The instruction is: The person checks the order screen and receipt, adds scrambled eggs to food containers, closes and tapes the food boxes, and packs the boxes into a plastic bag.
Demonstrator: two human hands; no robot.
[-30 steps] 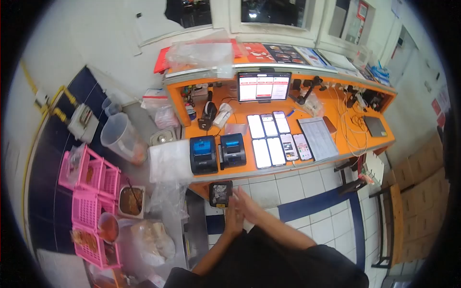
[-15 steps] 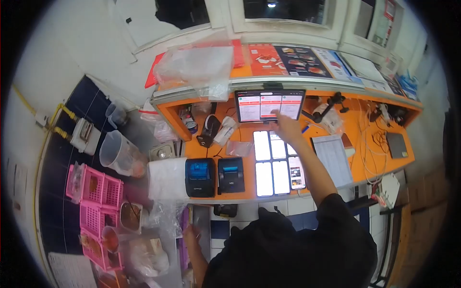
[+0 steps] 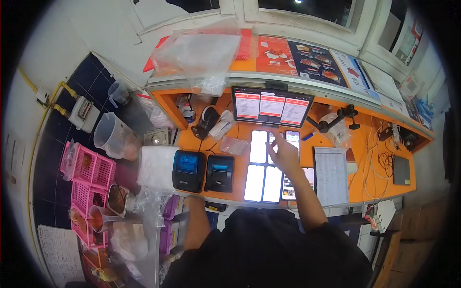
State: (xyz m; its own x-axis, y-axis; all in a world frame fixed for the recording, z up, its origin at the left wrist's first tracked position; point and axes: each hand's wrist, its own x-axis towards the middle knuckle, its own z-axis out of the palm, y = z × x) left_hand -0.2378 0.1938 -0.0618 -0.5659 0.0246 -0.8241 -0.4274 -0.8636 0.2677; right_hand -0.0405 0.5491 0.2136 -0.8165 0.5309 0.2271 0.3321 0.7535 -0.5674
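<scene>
The right hand has moved from the tablet down to the phones, which lie in two rows on the counter; its fingers are partly curled, contact unclear. The left hand, now below the printer, is mostly hidden; its pose cannot be told.

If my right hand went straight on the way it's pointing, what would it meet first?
Your right hand would probably meet the upper middle phone. If it's higher above the counter than it looks, the tablet beyond comes first; depth is unclear.
</scene>
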